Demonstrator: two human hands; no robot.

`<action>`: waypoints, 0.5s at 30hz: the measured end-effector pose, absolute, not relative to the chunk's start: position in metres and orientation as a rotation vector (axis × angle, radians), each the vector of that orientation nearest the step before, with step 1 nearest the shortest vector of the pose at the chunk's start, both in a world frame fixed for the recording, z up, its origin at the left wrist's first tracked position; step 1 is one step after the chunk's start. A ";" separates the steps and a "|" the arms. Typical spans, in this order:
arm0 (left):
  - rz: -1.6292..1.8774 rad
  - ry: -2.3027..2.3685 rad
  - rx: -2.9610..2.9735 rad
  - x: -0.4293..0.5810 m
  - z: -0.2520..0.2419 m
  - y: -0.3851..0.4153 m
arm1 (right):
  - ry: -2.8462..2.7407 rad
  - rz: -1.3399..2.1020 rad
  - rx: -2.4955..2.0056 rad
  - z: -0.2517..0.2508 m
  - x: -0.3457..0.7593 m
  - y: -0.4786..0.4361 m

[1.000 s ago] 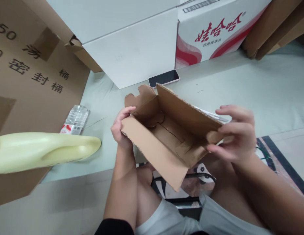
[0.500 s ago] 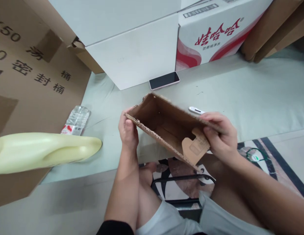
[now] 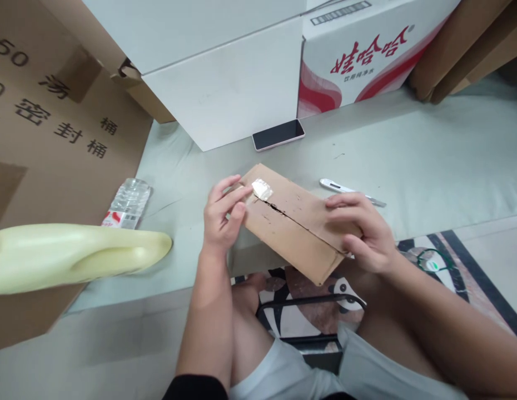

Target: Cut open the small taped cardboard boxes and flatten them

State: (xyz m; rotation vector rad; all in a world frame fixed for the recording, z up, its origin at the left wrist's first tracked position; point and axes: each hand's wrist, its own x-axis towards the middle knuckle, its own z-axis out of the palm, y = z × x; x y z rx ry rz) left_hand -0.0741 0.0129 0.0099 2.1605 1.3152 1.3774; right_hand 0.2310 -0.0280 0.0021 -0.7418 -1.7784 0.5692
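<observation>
A small brown cardboard box [image 3: 283,236] is tilted over the near edge of the cloth-covered surface. Its closed side faces up, with a torn slit along the seam and a shiny piece of tape [image 3: 262,189] at the seam's left end. My left hand [image 3: 222,216] grips the left end, fingertips beside the tape and thumb at the edge. At the right end, my right hand [image 3: 364,230] holds the box with curled fingers on its upper face and the thumb near the corner. A white utility knife [image 3: 331,184] lies just beyond my right fingers, partly hidden by them.
A phone [image 3: 278,135] lies against a white box [image 3: 237,94]; a red-and-white carton [image 3: 367,69] stands beside it. On the left are a large cardboard box [image 3: 54,166], a clear bottle [image 3: 131,203] and a pale yellow plastic object [image 3: 95,255]. A patterned mat [image 3: 429,247] is below right.
The cardboard box has been turned over: its open, hollow side faced up before, and the seamed side with tape faces up now. Both hands have shifted their grip, uncovering more of the utility knife.
</observation>
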 end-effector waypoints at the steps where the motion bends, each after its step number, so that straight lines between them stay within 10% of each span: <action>1: 1.357 1.330 2.137 -0.078 0.011 0.013 | -1.729 0.594 -0.761 -0.001 0.232 -0.026; 8: 1.758 1.482 1.138 -0.094 -0.003 0.024 | -1.820 1.118 -0.990 -0.015 0.235 -0.014; 15: 0.948 1.376 0.986 -0.067 -0.012 0.012 | -2.075 0.772 -0.743 -0.007 0.231 -0.021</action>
